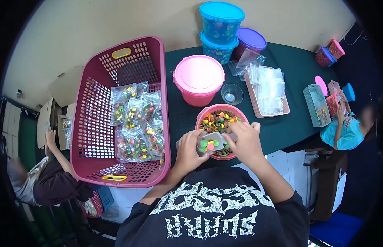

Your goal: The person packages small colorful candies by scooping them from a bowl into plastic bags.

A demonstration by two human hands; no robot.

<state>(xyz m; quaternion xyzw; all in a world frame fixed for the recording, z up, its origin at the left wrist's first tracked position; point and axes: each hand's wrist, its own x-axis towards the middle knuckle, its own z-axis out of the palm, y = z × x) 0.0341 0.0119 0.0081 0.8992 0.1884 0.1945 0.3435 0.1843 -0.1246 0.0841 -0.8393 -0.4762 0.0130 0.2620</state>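
Note:
Over the near part of a pink tub (203, 119) of colourful candies, my left hand (189, 151) is closed around a small clear container (204, 142). Green, yellow and pink candies (209, 145) show inside it. My right hand (244, 140) is at the container's right side, fingers bent and pressed together; what they grip is too small to make out. To the left, a maroon basket (167, 123) holds filled clear bags (138, 119). A clear bowl (232, 94) stands behind the tub, and a pink tray (275, 114) of flat clear bags (269, 88) lies to the right.
A pink lidded tub (199, 78), stacked blue tubs (221, 24) and a purple-lidded tub (251, 39) stand at the back. One person (43, 177) is at the far left by boxes; another (346, 131) sits at the far right near a grey-green basket (317, 107).

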